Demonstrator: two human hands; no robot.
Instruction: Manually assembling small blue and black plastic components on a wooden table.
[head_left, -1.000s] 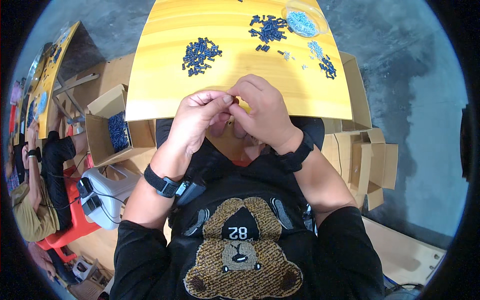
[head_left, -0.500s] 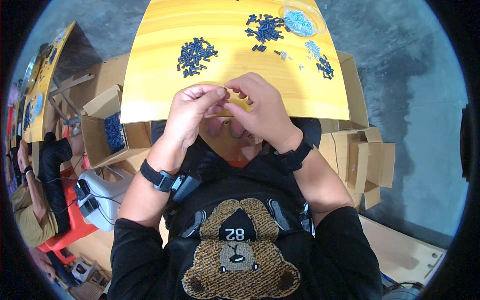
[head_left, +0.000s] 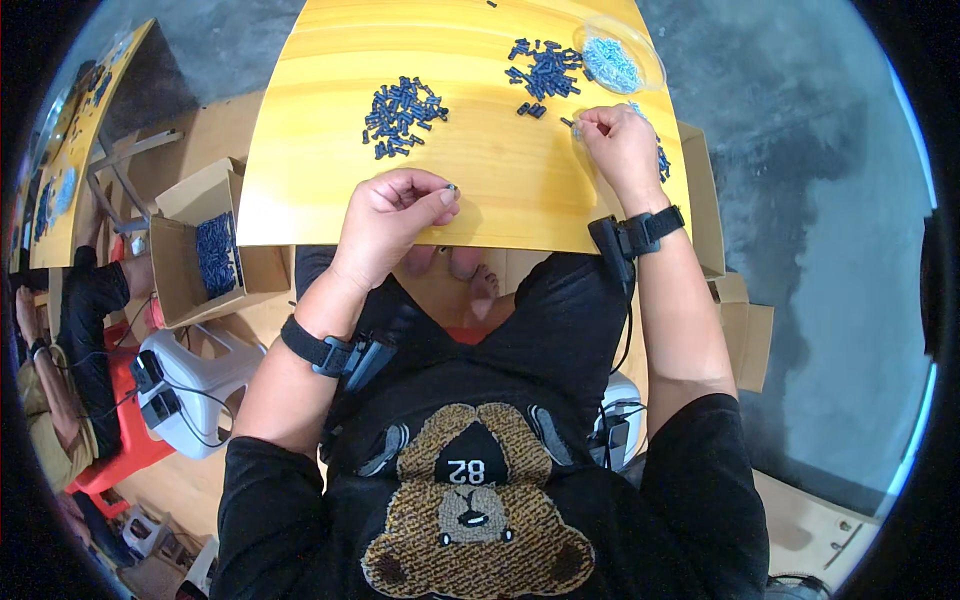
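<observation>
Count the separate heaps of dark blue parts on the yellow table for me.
2: left heap ahead of the left hand, right heap beside the clear dish. A few strays lie by the right hand.

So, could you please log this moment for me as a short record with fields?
Surface: yellow table
Left hand: raised above the table's near edge, pinching a small dark part in its fingertips
Right hand: reaching to small parts beside the right pile
Left pile: dark blue parts, untouched
Clear dish: pale blue parts, far right
Cardboard box: beside the table, holds blue parts
</observation>
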